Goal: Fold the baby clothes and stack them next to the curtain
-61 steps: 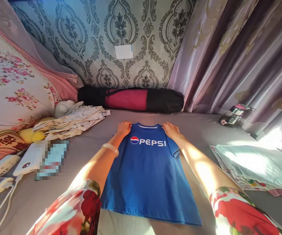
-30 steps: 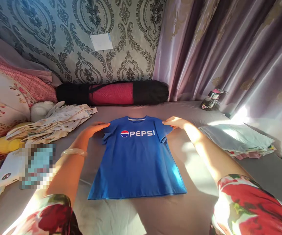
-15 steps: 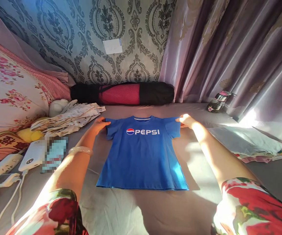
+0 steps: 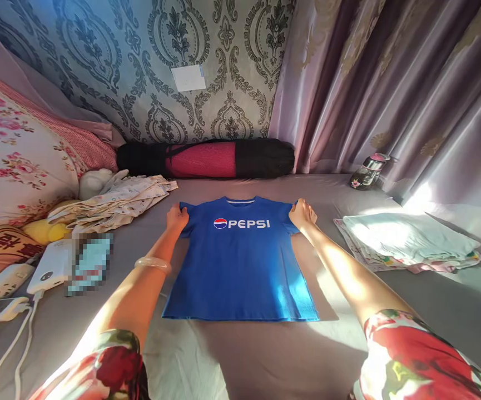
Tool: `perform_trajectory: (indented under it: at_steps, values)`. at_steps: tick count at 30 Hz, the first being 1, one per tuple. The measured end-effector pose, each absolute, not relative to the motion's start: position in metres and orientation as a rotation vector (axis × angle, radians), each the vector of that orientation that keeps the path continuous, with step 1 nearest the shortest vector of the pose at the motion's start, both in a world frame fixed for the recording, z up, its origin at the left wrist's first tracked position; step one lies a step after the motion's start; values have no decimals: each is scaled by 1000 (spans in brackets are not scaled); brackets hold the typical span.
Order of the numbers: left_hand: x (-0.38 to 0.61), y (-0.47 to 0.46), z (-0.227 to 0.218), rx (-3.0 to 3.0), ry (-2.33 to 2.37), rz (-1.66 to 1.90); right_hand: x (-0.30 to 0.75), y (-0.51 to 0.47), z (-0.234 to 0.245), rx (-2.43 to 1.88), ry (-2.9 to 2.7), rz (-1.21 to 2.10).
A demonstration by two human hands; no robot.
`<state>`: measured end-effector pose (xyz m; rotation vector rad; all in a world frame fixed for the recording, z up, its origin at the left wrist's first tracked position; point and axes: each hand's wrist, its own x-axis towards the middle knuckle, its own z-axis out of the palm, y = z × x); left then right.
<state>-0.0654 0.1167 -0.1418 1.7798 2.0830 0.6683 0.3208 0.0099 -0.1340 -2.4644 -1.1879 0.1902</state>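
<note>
A blue Pepsi T-shirt [image 4: 240,266] lies flat and face up on the grey bed sheet [image 4: 265,350], collar toward the wall. My left hand [image 4: 176,215] is closed on the shirt's left sleeve edge. At the opposite sleeve, my right hand [image 4: 302,214] has its fingers curled round the cloth. Both arms reach forward along the shirt's sides, and a pale bangle [image 4: 152,264] circles my left wrist.
A black and red rolled bag [image 4: 207,158] lies along the wall. Folded light clothes [image 4: 407,241] are stacked at right, patterned clothes [image 4: 115,203] at left. A power bank [image 4: 50,266], cables and floral pillow [image 4: 19,161] sit far left. A small jar [image 4: 367,172] stands by the curtain.
My hands slid from the collar out to the sleeves, spreading them flat, and have now closed on the two sleeve edges. The view shifted slightly.
</note>
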Motion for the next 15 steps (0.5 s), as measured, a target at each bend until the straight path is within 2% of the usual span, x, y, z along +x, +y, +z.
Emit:
perform_trajectory:
  at_steps: [5, 9, 15]
  values:
    - [-63, 102, -143, 1997, 2191, 422, 323, 4, -139, -2476, -1429, 64]
    - [-69, 102, -147, 2075, 2220, 331, 330, 7, -142, -2497, -1419, 67]
    - [-83, 109, -142, 1838, 2177, 630, 341, 9, -139, -2475, -1187, 161]
